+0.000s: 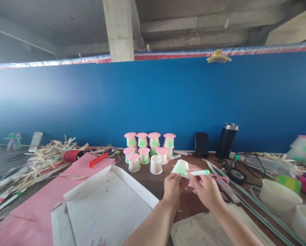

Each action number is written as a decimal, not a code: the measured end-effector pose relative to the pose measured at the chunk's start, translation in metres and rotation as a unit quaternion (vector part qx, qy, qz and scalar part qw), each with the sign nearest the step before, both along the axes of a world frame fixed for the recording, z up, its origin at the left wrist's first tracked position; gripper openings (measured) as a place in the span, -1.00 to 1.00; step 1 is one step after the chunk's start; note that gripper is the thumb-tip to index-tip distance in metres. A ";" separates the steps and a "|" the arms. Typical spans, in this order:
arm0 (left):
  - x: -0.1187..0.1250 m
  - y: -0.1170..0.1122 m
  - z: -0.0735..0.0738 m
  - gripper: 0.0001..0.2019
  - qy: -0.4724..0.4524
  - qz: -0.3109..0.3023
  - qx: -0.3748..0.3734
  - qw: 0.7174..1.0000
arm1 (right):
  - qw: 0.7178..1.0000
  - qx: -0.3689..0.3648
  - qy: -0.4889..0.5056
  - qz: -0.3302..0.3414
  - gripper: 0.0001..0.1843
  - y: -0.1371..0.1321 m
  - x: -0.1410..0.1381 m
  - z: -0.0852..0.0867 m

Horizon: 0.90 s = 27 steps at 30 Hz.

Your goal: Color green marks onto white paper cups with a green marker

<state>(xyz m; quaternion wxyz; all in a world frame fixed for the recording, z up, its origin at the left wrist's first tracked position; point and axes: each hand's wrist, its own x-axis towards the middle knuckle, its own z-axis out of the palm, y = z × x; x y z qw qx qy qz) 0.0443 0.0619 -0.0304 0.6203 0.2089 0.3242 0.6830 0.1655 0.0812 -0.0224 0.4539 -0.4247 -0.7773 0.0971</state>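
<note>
My left hand (pixel 172 187) is closed around the lower side of a white paper cup (pixel 180 166), which is tipped over and carries a patch of green colour. In my right hand (pixel 206 187) is a white marker (pixel 197 172) with a green end, its other end at the cup's green patch. Left of my hands, a plain white cup (pixel 156 165) stands upside down on the table. Beside and behind it are several upturned cups with green patches, topped with pink paper discs (pixel 134 156); the back ones are stacked.
A white box lid (pixel 109 201) and pink paper (pixel 50 191) lie to the left, near a heap of pale strips (pixel 50 153). At the right stand a black flask (pixel 227 140), a phone (pixel 201 145) and white bowls (pixel 278 196). A blue panel (pixel 153 95) rises behind.
</note>
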 end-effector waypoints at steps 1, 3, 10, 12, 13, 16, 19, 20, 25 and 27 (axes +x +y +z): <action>0.000 0.000 0.000 -0.85 -0.002 0.001 0.000 1.000 | 1.000 -0.014 -0.003 0.016 -0.73 -0.001 0.000 0.000; 0.000 0.000 0.001 -0.86 -0.005 -0.002 0.001 1.000 | 1.000 -0.016 0.003 0.023 -0.74 -0.002 -0.001 0.002; -0.001 0.001 0.002 -0.89 -0.037 0.019 -0.020 0.999 | 0.994 0.061 0.067 -0.056 -0.76 -0.011 0.001 0.012; -0.002 0.001 0.001 -0.90 -0.042 0.019 -0.018 0.999 | 0.995 0.061 0.062 -0.040 -0.76 -0.011 0.001 0.013; -0.002 0.001 0.002 -0.90 -0.042 0.017 -0.018 0.999 | 0.996 0.061 0.057 -0.030 -0.76 -0.011 0.000 0.013; -0.003 -0.001 0.004 -0.90 -0.043 0.004 -0.017 0.999 | 0.997 0.064 0.043 -0.020 -0.74 -0.010 0.000 0.010; -0.003 -0.002 0.006 -0.90 -0.045 -0.003 -0.018 0.999 | 0.997 0.061 0.035 -0.016 -0.74 -0.008 0.001 0.007; -0.003 -0.003 0.007 -0.90 -0.045 -0.004 -0.019 0.999 | 0.998 0.058 0.029 -0.011 -0.75 -0.007 0.001 0.007; -0.002 -0.001 0.005 -0.89 -0.038 -0.006 -0.018 0.999 | 0.997 0.071 0.010 -0.018 -0.76 -0.004 0.002 0.004; -0.003 -0.001 0.004 -0.89 -0.039 -0.004 -0.019 0.999 | 0.997 0.072 0.013 -0.016 -0.75 -0.004 0.002 0.004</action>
